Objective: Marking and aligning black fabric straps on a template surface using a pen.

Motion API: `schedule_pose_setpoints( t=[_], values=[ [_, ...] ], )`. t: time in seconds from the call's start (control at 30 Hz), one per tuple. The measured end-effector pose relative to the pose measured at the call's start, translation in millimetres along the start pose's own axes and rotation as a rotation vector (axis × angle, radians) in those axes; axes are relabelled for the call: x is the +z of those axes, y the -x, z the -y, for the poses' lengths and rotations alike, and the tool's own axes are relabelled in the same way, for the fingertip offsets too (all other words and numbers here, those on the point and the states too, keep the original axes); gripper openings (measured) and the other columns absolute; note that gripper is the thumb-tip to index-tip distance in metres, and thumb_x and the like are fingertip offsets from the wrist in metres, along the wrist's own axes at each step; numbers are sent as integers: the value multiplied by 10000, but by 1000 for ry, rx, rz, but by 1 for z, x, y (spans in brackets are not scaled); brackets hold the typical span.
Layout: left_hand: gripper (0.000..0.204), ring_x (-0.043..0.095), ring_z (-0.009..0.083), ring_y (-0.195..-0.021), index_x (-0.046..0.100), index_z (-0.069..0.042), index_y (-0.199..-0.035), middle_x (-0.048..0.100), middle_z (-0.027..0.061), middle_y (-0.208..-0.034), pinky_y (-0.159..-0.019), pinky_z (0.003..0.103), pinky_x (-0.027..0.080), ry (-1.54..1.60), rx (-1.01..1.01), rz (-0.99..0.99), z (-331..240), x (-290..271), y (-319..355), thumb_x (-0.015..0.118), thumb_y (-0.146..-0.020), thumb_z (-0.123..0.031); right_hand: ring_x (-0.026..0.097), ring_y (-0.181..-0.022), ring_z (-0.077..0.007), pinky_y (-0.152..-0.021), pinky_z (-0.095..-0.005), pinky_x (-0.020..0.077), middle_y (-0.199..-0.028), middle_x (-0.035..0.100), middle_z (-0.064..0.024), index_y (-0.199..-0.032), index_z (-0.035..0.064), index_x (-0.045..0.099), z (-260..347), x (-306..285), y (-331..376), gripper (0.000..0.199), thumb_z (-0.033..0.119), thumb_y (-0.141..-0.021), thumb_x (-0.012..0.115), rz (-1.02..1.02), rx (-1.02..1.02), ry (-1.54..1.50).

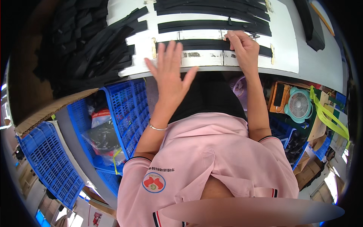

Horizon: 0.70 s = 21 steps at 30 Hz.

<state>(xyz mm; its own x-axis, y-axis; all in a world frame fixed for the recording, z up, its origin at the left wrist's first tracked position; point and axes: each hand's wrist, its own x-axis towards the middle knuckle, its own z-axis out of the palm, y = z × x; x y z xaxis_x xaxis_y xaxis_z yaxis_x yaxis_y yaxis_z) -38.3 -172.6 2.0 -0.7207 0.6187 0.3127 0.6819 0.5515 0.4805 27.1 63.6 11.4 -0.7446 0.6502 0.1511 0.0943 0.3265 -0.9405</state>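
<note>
A pale grey counter (325, 70) goes across the top, from 11 o'clock to 2 o'clock. A blue basket (49, 162) stands at 8 o'clock, and another blue basket (130, 117) is at 9 o'clock, near the counter. At 3 o'clock is a small blue-green fan (298, 105). Brown boxes (309, 173) sit at 4 o'clock. Bright white light (331, 185) shines past them, too blurry to tell if it is a window.

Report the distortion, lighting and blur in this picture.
Head view: the table bows along its near edge; the heap of black strips sinks into shadow; highlights burn out at lower right; a smooth blur masks part of the bottom.
</note>
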Motion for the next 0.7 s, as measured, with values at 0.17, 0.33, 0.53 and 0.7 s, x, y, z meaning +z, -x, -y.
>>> schedule_pose_setpoints(
  t=[0.17,0.33,0.53,0.7],
  values=[
    [681,405,307,-1479,544,-96,-1493,493,108,-1559,-1222,653,18,210,147,54,-42,20,-15,749,-918,-399,518,-589,-22,-537,-207,394,-655,625,29,-934,16,785,2,4,0,190,186,-983,716,18,10,8],
    [634,461,299,-1406,590,-22,-1408,540,126,-1475,-1201,693,94,138,174,62,-47,33,-21,770,-897,-349,627,-625,-55,-578,-221,474,-734,728,-37,-940,18,789,-3,4,0,199,201,-965,716,18,-96,78],
    [574,477,289,-1410,615,-83,-1412,555,87,-1486,-1218,640,83,107,140,74,-47,36,-19,764,-915,-327,591,-623,-50,-572,-215,451,-740,726,-19,-953,-3,787,4,-2,2,202,182,-974,707,69,-13,51],
    [565,481,289,-1407,620,-87,-1406,559,86,-1481,-1219,637,86,85,156,76,-48,36,-21,769,-912,-317,572,-541,-61,-501,-233,425,-702,729,-27,-780,-26,762,-8,-6,2,276,199,-939,746,112,-133,61]
  ],
)
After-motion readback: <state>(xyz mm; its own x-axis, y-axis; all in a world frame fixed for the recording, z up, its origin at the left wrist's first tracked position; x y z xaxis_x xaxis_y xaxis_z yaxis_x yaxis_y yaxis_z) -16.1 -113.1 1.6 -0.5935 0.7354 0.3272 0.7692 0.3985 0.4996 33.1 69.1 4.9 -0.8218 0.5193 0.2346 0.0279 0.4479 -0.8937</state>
